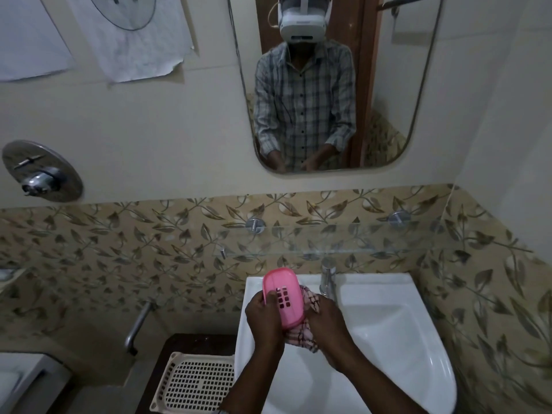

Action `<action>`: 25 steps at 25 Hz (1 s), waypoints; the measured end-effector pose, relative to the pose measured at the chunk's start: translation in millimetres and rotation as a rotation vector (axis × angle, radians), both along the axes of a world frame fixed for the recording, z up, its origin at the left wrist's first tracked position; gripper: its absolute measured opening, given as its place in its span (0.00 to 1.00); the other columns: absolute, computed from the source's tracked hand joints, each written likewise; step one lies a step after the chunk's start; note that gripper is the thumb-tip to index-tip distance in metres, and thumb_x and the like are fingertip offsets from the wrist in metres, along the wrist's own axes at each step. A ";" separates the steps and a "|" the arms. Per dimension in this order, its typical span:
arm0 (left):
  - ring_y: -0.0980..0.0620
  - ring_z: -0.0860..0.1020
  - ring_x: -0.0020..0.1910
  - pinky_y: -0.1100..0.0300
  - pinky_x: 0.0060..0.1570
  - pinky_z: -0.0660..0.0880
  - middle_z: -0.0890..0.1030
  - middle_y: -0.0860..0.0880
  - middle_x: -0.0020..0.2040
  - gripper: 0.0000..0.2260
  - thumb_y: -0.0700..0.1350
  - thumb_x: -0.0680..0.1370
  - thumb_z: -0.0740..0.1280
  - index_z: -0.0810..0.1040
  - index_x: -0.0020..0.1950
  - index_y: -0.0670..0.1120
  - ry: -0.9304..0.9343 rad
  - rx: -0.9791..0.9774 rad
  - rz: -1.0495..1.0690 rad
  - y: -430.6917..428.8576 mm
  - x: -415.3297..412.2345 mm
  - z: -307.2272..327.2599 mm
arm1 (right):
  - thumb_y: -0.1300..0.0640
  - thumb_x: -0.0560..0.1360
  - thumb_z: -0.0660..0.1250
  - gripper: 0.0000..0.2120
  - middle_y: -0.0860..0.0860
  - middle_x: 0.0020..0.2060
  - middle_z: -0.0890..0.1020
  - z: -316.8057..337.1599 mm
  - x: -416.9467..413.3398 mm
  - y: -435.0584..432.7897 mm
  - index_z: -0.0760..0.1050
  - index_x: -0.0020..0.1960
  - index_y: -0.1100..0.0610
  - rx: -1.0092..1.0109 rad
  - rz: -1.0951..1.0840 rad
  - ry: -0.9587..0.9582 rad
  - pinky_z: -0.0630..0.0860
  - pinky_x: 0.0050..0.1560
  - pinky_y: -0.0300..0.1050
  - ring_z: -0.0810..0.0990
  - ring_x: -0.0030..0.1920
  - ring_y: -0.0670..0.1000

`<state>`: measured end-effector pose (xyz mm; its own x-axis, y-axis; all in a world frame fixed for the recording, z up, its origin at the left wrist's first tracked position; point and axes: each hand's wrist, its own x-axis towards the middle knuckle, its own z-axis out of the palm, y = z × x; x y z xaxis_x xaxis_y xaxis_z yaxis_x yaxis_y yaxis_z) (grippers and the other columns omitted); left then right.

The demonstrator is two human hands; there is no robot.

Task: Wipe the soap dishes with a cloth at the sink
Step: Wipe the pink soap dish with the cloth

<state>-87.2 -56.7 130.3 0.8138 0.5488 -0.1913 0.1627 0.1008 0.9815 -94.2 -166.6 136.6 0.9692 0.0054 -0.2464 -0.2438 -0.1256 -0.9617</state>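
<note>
Over the sink's back-left corner: a pink soap dish (282,297) is being held up and tilted, its slotted face turning toward the camera.
Left hand (264,319): is gripping the dish by its left edge, fingers curling round the rim and the thumb lying on the slotted face.
Right hand (327,327): is clutching a pink checked cloth (303,339), fingers closing round the bunch and pressing it against the dish's right side.
Cloth: is bunching between the dish and the right palm, one fold showing above the hand and another hanging below it.
Sink (388,324): is sitting white under both hands, a chrome tap (328,279) standing at its back edge just beside the cloth.
Beside the sink's left edge: a cream perforated tray (197,383) is lying on a dark counter.
Wall: a glass shelf (358,237) is running above the tap, and a mirror (388,85) is reflecting the person in a checked shirt.
</note>
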 end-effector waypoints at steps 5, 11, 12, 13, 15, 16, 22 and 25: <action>0.42 0.84 0.48 0.50 0.43 0.83 0.87 0.43 0.47 0.08 0.35 0.78 0.66 0.83 0.53 0.44 0.072 -0.178 -0.286 1.9 -10.1 -12.0 | 0.61 0.76 0.69 0.18 0.58 0.56 0.82 -20.1 12.8 -14.6 0.76 0.65 0.55 0.068 -0.099 -0.003 0.84 0.39 0.62 0.84 0.49 0.61; 0.41 0.80 0.55 0.48 0.47 0.75 0.85 0.42 0.53 0.12 0.44 0.77 0.69 0.82 0.58 0.41 0.216 -0.493 -0.391 26.4 1.0 -18.7 | 0.53 0.77 0.71 0.14 0.62 0.55 0.84 -31.6 19.0 -21.7 0.80 0.61 0.54 0.608 -0.089 0.147 0.79 0.45 0.73 0.83 0.51 0.70; 0.40 0.79 0.55 0.47 0.47 0.76 0.85 0.40 0.53 0.15 0.45 0.76 0.69 0.80 0.61 0.41 0.224 -0.547 -0.383 31.2 1.8 -21.2 | 0.52 0.78 0.70 0.14 0.63 0.55 0.84 -30.2 18.9 -21.9 0.80 0.61 0.55 0.666 -0.040 0.189 0.78 0.47 0.73 0.82 0.52 0.71; 0.38 0.79 0.55 0.44 0.50 0.76 0.84 0.39 0.55 0.17 0.46 0.76 0.69 0.79 0.62 0.40 0.227 -0.599 -0.401 35.9 3.1 -24.5 | 0.52 0.79 0.68 0.14 0.65 0.55 0.84 -28.0 19.2 -22.9 0.80 0.61 0.58 0.688 -0.013 0.223 0.79 0.47 0.71 0.82 0.53 0.71; 0.35 0.78 0.55 0.36 0.59 0.73 0.81 0.35 0.57 0.21 0.44 0.74 0.72 0.79 0.64 0.37 0.221 -0.724 -0.507 41.9 4.3 -29.4 | 0.54 0.80 0.66 0.14 0.66 0.51 0.84 -24.2 24.1 -26.6 0.81 0.57 0.63 0.627 -0.011 0.279 0.82 0.43 0.63 0.84 0.49 0.68; 0.35 0.78 0.55 0.36 0.61 0.73 0.81 0.34 0.57 0.22 0.43 0.72 0.74 0.79 0.63 0.36 0.208 -0.760 -0.564 43.1 3.5 -30.7 | 0.56 0.79 0.68 0.12 0.67 0.48 0.85 -21.8 27.3 -27.1 0.82 0.53 0.65 0.560 -0.020 0.291 0.82 0.41 0.61 0.85 0.46 0.66; 0.36 0.82 0.53 0.45 0.53 0.80 0.84 0.35 0.55 0.23 0.48 0.71 0.76 0.81 0.61 0.37 0.126 -0.508 -0.554 35.3 4.8 -44.5 | 0.52 0.79 0.67 0.11 0.57 0.53 0.82 -21.0 41.7 -20.5 0.80 0.56 0.57 -0.204 -0.187 -0.027 0.79 0.56 0.58 0.82 0.52 0.57; 0.35 0.84 0.52 0.45 0.50 0.82 0.86 0.37 0.51 0.21 0.51 0.72 0.75 0.82 0.59 0.39 0.092 -0.405 -0.502 31.8 10.1 -50.3 | 0.50 0.79 0.65 0.12 0.54 0.44 0.85 -19.4 34.4 -18.5 0.83 0.51 0.56 -0.231 -0.145 -0.142 0.81 0.51 0.53 0.83 0.45 0.51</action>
<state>-77.1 -25.0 80.0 0.9229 -0.0244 -0.3843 0.3681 0.3492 0.8617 -59.8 -185.1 117.3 0.9804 -0.1764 -0.0872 -0.1407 -0.3189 -0.9373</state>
